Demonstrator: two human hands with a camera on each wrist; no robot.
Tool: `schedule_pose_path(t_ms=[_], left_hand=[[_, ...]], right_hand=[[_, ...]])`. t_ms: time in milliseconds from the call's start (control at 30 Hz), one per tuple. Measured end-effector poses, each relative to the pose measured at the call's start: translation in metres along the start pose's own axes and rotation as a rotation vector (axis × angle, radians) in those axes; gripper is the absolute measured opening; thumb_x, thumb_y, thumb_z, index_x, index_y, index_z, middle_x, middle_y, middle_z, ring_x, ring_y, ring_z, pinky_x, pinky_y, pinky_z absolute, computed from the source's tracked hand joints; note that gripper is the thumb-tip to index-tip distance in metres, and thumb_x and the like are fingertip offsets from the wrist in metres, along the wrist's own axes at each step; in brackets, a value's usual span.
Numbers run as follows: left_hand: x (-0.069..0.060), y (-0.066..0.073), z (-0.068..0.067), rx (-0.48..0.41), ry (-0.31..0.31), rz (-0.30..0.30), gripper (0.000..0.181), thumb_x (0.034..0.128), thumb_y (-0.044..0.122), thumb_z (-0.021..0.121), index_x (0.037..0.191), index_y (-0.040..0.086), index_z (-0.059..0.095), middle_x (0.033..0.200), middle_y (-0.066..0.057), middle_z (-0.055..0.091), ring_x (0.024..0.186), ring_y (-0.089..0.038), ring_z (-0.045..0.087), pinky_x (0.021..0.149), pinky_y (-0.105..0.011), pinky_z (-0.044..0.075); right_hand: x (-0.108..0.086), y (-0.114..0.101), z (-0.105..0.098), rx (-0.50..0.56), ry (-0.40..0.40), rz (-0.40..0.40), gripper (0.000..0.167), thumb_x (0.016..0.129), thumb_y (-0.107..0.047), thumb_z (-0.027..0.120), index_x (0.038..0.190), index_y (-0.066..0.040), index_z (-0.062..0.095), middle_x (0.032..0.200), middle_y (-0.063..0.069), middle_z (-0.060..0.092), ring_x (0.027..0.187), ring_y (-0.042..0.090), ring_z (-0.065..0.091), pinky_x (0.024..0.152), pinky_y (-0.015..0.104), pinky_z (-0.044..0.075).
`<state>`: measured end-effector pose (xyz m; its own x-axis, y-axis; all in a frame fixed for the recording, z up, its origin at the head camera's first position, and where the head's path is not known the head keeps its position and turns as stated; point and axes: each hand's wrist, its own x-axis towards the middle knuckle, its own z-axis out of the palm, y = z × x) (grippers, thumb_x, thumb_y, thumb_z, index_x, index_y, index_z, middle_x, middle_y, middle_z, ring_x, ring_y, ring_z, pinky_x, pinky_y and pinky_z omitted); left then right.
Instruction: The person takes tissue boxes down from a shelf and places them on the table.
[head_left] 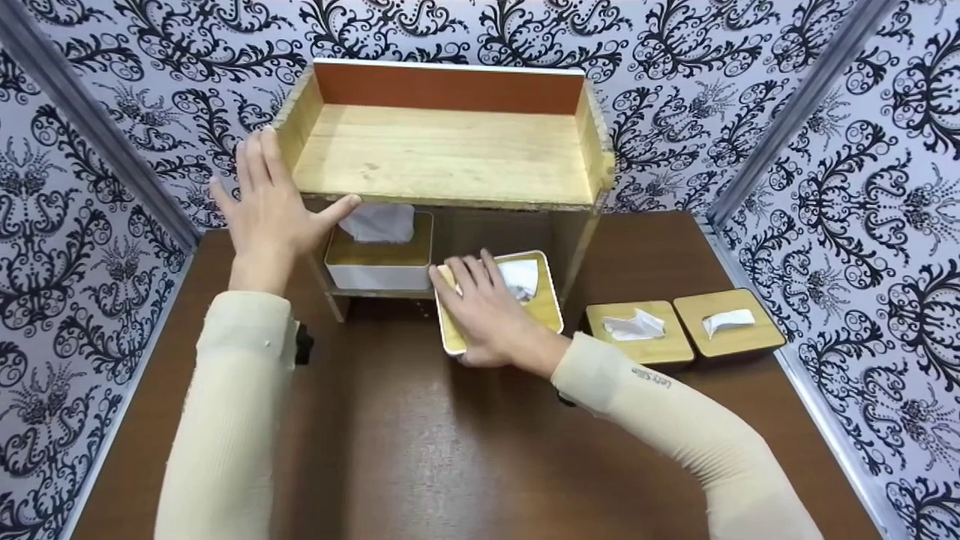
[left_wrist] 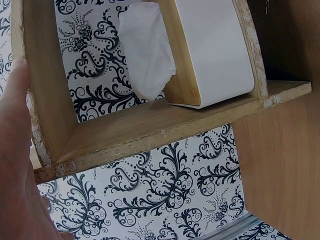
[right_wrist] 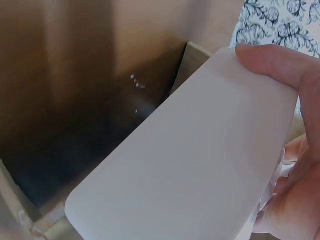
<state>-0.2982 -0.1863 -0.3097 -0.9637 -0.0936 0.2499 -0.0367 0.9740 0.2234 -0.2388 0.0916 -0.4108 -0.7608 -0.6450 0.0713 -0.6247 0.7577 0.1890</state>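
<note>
In the head view, my right hand grips a white tissue box with a wooden lid, its fingers across the top beside the tissue. The box is tilted at the front of the wooden shelf's lower opening. My thumb presses the box's white side in the right wrist view. My left hand rests on the shelf's upper left corner, fingers spread and thumb along the front edge. A second white tissue box stands inside the lower compartment at left, also visible in the left wrist view.
Two darker-sided tissue boxes with wooden lids stand on the brown table to the right: a nearer box and an outer box beside it. Patterned walls enclose the table. The shelf's lower board lies above the tabletop.
</note>
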Motion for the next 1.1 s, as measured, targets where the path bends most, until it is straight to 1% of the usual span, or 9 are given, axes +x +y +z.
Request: schedule_pose_path(t_ms=[133, 333, 600, 767, 1000, 1100], left_hand=[[0.0, 0.0, -0.001, 0.005, 0.0, 0.002, 0.134, 0.0682, 0.095, 0.038, 0.153, 0.01, -0.021, 0.164, -0.015, -0.015, 0.152, -0.035, -0.007, 0.114, -0.075, -0.005], [0.0, -0.002, -0.001, 0.008, 0.007, 0.001, 0.133, 0.0684, 0.095, 0.038, 0.154, 0.01, -0.019, 0.164, -0.015, -0.015, 0.152, -0.034, -0.006, 0.114, -0.075, -0.003], [-0.001, -0.002, 0.0, -0.018, 0.007, 0.0, 0.132, 0.0691, 0.094, 0.039, 0.154, 0.011, -0.02, 0.164, -0.014, -0.015, 0.153, -0.034, -0.008, 0.114, -0.074, -0.007], [-0.002, -0.003, 0.001, -0.026, -0.001, -0.002, 0.132, 0.0696, 0.094, 0.039, 0.153, 0.011, -0.021, 0.163, -0.014, -0.017, 0.152, -0.033, -0.01, 0.114, -0.073, -0.009], [-0.001, -0.001, 0.0, -0.022, 0.004, 0.005, 0.132, 0.0692, 0.094, 0.039, 0.154, 0.011, -0.02, 0.164, -0.014, -0.016, 0.152, -0.034, -0.009, 0.114, -0.073, -0.008], [-0.001, 0.0, 0.0, -0.027, 0.007, 0.007, 0.132, 0.0693, 0.094, 0.039, 0.154, 0.011, -0.02, 0.164, -0.014, -0.016, 0.152, -0.034, -0.009, 0.114, -0.073, -0.009]], right_hand=[[-0.01, -0.009, 0.005, -0.015, 0.015, -0.021, 0.131, 0.057, -0.059, 0.08, 0.156, -0.009, 0.012, 0.154, 0.022, 0.027, 0.141, 0.039, 0.029, 0.124, 0.059, 0.007], [-0.024, -0.022, 0.017, -0.051, 0.02, -0.043, 0.127, 0.056, -0.058, 0.08, 0.155, -0.009, 0.018, 0.151, 0.021, 0.032, 0.139, 0.039, 0.033, 0.123, 0.058, 0.013], [-0.045, -0.034, 0.036, -0.081, 0.004, -0.069, 0.129, 0.053, -0.064, 0.079, 0.154, -0.009, 0.021, 0.15, 0.021, 0.036, 0.136, 0.038, 0.037, 0.122, 0.057, 0.02], [-0.061, -0.037, 0.051, -0.083, -0.001, -0.075, 0.128, 0.052, -0.065, 0.079, 0.153, -0.008, 0.025, 0.148, 0.02, 0.039, 0.134, 0.037, 0.039, 0.12, 0.056, 0.025], [-0.081, -0.037, 0.07, -0.063, -0.064, -0.057, 0.13, 0.052, -0.066, 0.079, 0.154, -0.009, 0.022, 0.149, 0.018, 0.038, 0.136, 0.035, 0.039, 0.121, 0.054, 0.024], [-0.088, -0.034, 0.076, -0.045, -0.075, -0.048, 0.129, 0.053, -0.066, 0.079, 0.154, -0.009, 0.023, 0.15, 0.018, 0.038, 0.136, 0.036, 0.04, 0.121, 0.054, 0.024]])
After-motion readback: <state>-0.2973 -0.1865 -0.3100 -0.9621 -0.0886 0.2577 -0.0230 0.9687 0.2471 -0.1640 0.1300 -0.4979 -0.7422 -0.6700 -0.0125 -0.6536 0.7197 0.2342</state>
